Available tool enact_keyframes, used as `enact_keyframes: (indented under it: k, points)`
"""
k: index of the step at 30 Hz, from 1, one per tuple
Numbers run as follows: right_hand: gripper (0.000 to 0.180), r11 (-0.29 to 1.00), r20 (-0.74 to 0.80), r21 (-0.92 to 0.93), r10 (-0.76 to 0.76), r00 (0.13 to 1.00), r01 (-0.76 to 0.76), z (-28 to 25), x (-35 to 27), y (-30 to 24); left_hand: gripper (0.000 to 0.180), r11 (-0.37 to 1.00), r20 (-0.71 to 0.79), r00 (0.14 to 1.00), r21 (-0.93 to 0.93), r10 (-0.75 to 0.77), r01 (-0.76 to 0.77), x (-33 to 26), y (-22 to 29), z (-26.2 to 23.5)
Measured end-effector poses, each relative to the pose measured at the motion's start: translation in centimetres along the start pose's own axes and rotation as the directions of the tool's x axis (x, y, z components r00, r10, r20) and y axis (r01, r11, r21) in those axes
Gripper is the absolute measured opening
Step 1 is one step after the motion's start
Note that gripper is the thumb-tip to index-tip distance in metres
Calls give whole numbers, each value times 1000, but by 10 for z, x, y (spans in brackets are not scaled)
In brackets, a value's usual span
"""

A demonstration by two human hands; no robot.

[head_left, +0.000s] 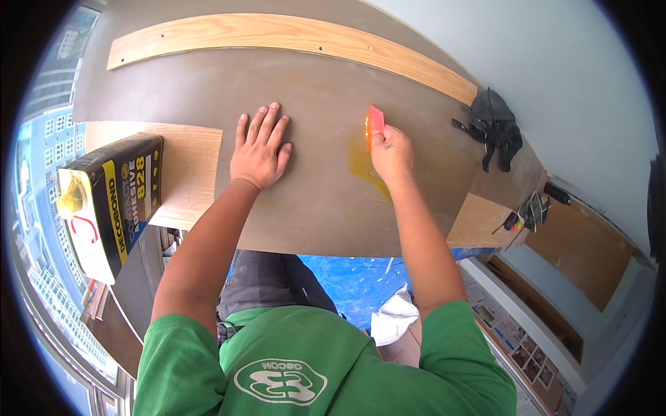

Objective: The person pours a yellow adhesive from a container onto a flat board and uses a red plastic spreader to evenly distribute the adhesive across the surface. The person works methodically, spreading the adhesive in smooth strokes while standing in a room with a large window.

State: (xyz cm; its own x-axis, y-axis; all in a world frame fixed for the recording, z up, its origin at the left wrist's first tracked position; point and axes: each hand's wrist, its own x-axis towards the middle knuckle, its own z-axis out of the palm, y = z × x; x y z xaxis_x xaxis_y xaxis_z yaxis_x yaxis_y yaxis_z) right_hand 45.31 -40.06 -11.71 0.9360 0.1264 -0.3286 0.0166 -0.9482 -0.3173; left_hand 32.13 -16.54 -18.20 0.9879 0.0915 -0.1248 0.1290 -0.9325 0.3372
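Observation:
A large grey-brown sheet (312, 208) lies over a wooden surface in front of me. My left hand (260, 151) rests palm down on it, fingers stretched out and apart. My right hand (393, 154) is closed around a flat pink-red spreader (376, 119), whose left edge is coated with orange, glossy adhesive. The spreader is at the sheet's surface, right of the middle; whether its edge presses on it I cannot tell. Just below it, a yellowish wet patch of adhesive (362, 166) spreads over the sheet, with thin strings trailing off.
A long pale wooden strip (277, 31) lies across the sheet's far side. On the left stands a rectangular adhesive can (118, 197), smeared on top. A crumpled black bag (494, 128) lies far right, with hand tools (528, 213) nearer. Below are blue floor covering (357, 277) and a white bag (394, 319).

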Motion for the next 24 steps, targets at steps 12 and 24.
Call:
enact_keyframes:
  k: [12, 24]
  points:
    - [14, 975, 24, 103, -203, 979, 200, 5, -19, -72, 56, 995, -85, 996, -104, -18, 9, -4, -4, 1]
    - [27, 930, -200, -126, -365, 909, 345, -4, -86, 52, 55, 1000, -138, 990, -20, -18, 15, -8, -3, 9]
